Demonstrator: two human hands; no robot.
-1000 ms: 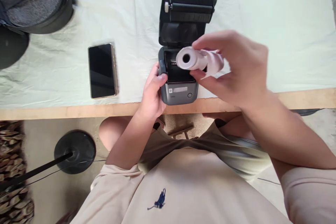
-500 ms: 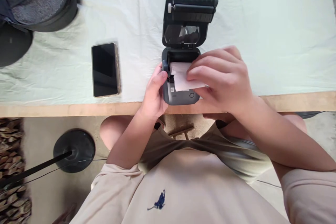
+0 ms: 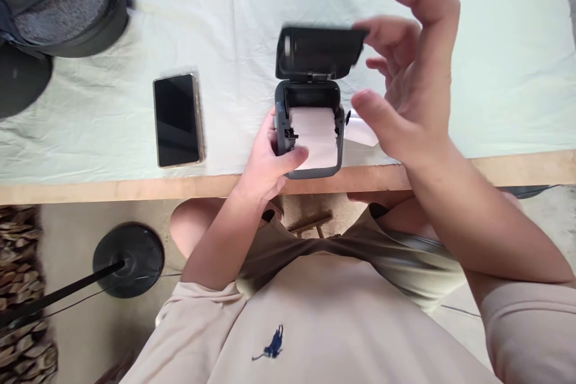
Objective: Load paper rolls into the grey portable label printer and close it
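A small dark grey label printer stands near the table's front edge with its lid raised. My left hand grips the printer's left side, the thumb pressing on a strip of white paper that runs out of the paper bay over the front. The black lid is tilted up on its hinge and slightly blurred. My right hand is at the lid's right edge, its fingers spread, with fingertips at or close to the lid's corner; whether they touch is unclear. Beside the printer, partly behind my right thumb, lies a white paper piece.
A smartphone lies on the pale cloth to the left. A black bag takes up the far left corner. The wooden table edge runs across the front. Below stands a round black base with a pole.
My right hand has let go of the paper and moved up to the lid. The lid has tipped partly down. My left thumb has moved onto the paper, which now lies flat over the front.
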